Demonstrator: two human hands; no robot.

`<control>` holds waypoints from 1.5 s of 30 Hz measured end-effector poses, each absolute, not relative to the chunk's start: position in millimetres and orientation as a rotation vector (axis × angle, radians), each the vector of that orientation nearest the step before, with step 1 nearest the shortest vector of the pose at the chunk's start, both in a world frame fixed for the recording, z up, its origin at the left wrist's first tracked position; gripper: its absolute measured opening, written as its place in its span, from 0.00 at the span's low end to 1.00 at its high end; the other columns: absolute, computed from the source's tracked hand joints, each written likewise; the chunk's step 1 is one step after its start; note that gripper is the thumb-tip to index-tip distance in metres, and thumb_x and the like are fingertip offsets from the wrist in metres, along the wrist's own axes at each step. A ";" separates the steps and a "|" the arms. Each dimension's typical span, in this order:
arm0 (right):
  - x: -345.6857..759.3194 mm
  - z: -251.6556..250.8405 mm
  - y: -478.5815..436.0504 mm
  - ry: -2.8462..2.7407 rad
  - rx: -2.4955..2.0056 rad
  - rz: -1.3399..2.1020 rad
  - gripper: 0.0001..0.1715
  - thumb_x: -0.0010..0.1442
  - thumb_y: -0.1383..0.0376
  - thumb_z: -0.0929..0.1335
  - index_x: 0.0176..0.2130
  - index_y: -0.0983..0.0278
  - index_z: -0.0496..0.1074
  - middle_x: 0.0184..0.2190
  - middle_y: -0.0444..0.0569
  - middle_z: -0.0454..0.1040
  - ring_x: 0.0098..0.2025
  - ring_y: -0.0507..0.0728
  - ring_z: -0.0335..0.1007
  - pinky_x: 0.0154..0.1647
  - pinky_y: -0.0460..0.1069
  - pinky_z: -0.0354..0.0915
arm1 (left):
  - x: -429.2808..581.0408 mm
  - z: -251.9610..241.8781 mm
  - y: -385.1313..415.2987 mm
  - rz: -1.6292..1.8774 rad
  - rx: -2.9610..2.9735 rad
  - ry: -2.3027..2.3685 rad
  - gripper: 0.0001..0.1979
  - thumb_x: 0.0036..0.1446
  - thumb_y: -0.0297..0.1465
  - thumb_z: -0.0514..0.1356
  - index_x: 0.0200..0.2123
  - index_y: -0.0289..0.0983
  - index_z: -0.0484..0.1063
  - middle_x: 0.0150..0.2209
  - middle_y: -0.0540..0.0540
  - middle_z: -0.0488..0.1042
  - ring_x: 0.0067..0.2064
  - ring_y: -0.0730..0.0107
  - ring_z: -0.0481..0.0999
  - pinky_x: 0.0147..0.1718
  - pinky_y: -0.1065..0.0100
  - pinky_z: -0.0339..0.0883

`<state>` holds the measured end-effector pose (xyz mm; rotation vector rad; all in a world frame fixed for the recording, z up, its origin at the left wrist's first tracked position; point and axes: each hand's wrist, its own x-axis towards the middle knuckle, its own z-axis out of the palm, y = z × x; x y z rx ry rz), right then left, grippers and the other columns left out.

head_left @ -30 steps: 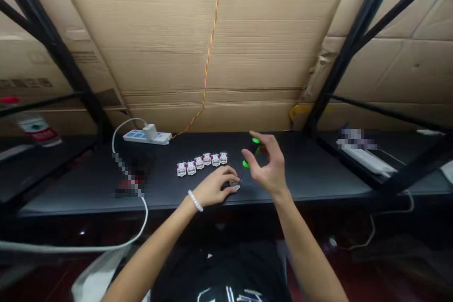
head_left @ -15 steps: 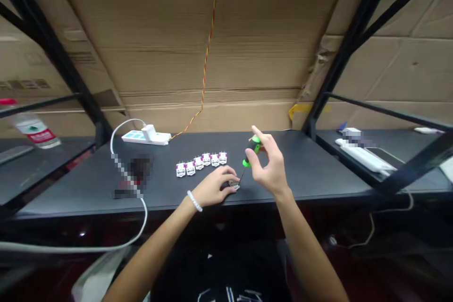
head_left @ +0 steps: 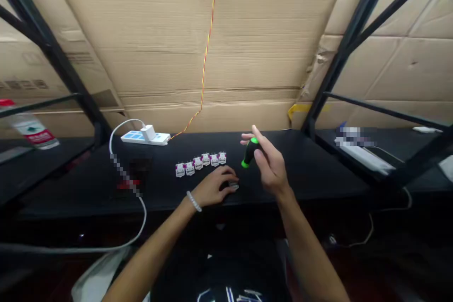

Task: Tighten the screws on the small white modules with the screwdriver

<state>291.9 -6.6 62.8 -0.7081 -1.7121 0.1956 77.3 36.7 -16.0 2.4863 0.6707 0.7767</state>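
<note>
My left hand (head_left: 214, 186) rests on the black desktop, a pale beaded bracelet at its wrist. Its thumb and fingers pinch a small light-coloured part (head_left: 234, 186), mostly hidden by the fingertips. Just to the right, my right hand (head_left: 272, 166) holds a screwdriver (head_left: 249, 153) by its black and green handle, between thumb and fingers. The handle is tilted, its lower end toward the small part; the shaft hardly shows against the dark desk. Beyond my left hand lies a slanting row of several small white and purple modules (head_left: 198, 163) with metal pins.
A white power strip (head_left: 145, 138) with a plugged-in adapter lies at the back left. Its white cable (head_left: 143, 207) loops over the front edge. Black metal posts (head_left: 331, 66) flank the desk, with cardboard (head_left: 177, 33) behind. A bottle (head_left: 37, 132) stands far left.
The screwdriver handle has tipped slightly, and my right hand's fingers have shifted around it, with more fingers now showing behind. My left hand has stayed in place. The picture's brightness has changed.
</note>
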 end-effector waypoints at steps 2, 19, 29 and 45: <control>291.7 63.3 -7.3 -1.709 -0.719 0.150 0.28 0.76 0.62 0.63 0.72 0.53 0.67 0.58 0.55 0.78 0.54 0.63 0.80 0.57 0.62 0.77 | 77.0 -16.2 36.9 0.782 2.488 0.667 0.10 0.68 0.29 0.67 0.51 0.38 0.82 0.54 0.40 0.77 0.58 0.55 0.78 0.63 0.53 0.72; 284.5 63.9 -8.9 -1.659 -0.825 -0.017 0.27 0.69 0.63 0.72 0.66 0.55 0.74 0.49 0.53 0.75 0.45 0.60 0.76 0.46 0.57 0.78 | 77.5 -14.7 36.3 0.786 2.481 0.663 0.09 0.67 0.28 0.68 0.50 0.38 0.82 0.54 0.40 0.78 0.57 0.55 0.77 0.62 0.53 0.72; 286.9 65.1 -8.6 -1.683 -0.823 0.040 0.29 0.68 0.62 0.73 0.66 0.52 0.74 0.50 0.53 0.76 0.47 0.61 0.77 0.45 0.58 0.79 | 77.5 -16.5 37.3 0.794 2.482 0.666 0.09 0.67 0.29 0.68 0.50 0.38 0.82 0.54 0.40 0.77 0.57 0.55 0.77 0.62 0.53 0.73; 287.8 58.2 -5.2 -1.664 -0.771 0.215 0.32 0.75 0.63 0.66 0.74 0.53 0.65 0.56 0.55 0.78 0.54 0.62 0.81 0.56 0.61 0.81 | 77.9 -9.3 34.1 0.782 2.377 0.725 0.03 0.67 0.27 0.64 0.39 0.38 0.78 0.52 0.41 0.76 0.56 0.56 0.77 0.64 0.54 0.71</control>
